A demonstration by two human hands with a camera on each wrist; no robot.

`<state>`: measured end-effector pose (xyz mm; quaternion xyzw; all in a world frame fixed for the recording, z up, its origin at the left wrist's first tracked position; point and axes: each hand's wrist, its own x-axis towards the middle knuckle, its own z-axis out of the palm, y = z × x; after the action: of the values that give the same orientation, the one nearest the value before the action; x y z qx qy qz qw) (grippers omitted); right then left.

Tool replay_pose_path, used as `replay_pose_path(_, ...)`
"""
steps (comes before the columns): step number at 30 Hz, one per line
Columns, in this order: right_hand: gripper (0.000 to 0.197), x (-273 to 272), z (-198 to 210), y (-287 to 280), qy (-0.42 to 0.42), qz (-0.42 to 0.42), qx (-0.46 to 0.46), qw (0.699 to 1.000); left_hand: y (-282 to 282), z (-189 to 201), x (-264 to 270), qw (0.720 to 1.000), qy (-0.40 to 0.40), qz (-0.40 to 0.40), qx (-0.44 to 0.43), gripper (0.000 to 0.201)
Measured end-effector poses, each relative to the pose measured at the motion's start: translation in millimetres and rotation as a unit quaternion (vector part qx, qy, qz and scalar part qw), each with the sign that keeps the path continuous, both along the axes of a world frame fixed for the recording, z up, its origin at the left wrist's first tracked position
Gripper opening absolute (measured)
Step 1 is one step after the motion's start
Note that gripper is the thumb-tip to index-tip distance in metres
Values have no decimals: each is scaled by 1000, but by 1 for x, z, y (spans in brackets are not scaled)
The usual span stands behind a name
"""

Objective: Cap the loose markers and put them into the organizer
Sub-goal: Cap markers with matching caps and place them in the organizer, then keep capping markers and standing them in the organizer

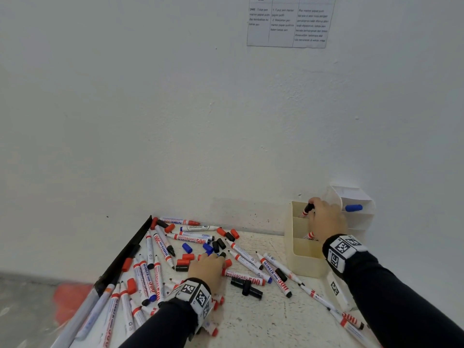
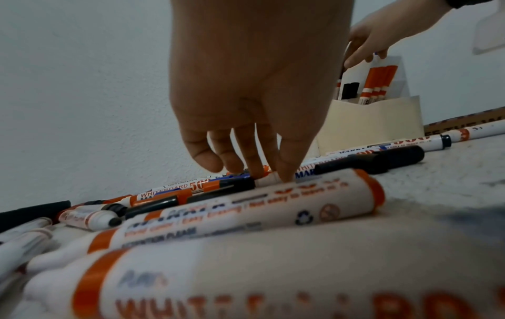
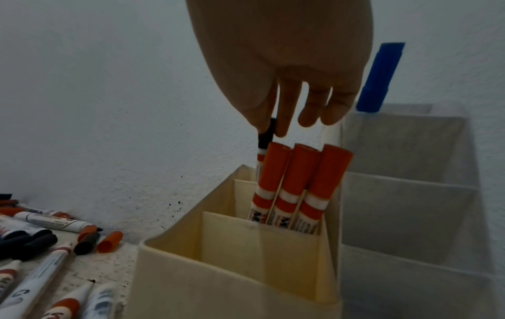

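Observation:
A cream organizer (image 1: 303, 257) (image 3: 235, 272) with stepped compartments stands at the table's right, against the wall. My right hand (image 1: 324, 219) (image 3: 276, 127) pinches a black-capped marker (image 1: 308, 209) (image 3: 265, 138) by its cap, standing it in the rearmost compartment. Three red-capped markers (image 3: 300, 183) stand in the compartment in front. My left hand (image 1: 208, 267) (image 2: 262, 164) reaches down into the scattered markers and loose caps (image 1: 190, 249), fingertips touching a white marker barrel; I cannot tell whether it grips one.
A white tiered organizer (image 1: 356, 212) with a blue-capped marker (image 1: 353, 207) (image 3: 380, 77) stands behind the cream one. A black eraser bar (image 1: 125, 252) lies along the table's left edge. Several markers (image 1: 276, 272) lie before the cream organizer.

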<state>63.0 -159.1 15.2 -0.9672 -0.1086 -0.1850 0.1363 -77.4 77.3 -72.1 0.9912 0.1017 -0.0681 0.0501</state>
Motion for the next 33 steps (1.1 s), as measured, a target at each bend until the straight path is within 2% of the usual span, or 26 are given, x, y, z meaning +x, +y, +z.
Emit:
replay_pose_path(3,23,2,-6,3,70,-4,-42,997,0,0,3,1000,5,-2,21,37)
replay_pose_path(7,30,-9,-9,10,56,-12,-51,997,-2,5,2,1000,-2,7,5,32)
replay_pose_path(9,32,-17,-10,16,26,17,-42,999,-3,11,-1,997,-38,15,-62,25)
replay_pose_path(11,24,-28,-12,25,-5,64,-24,998,-4,23,-4,981,-98,30,-162,18)
replay_pose_path(14,15,-48,-18,44,-5,136,20,990,-2,44,-9,925,-197,75,-315,13)
replay_pose_path(18,13,-74,-34,75,120,167,55,977,12,76,-18,828,-365,136,-403,14)
replay_pose_path(20,21,-82,-45,90,203,217,17,955,24,90,-26,775,-432,155,-434,18)
replay_pose_path(23,34,-85,-66,113,281,302,-94,906,44,97,-39,738,-458,172,-465,23)
replay_pose_path(26,36,-82,-81,127,250,315,-179,898,57,92,-54,747,-420,176,-485,22)
replay_pose_path(30,38,-78,-86,135,230,289,-181,912,65,75,-74,794,-343,182,-467,26)
replay_pose_path(33,41,-76,-90,137,220,291,-188,912,64,58,-83,845,-277,187,-418,35)
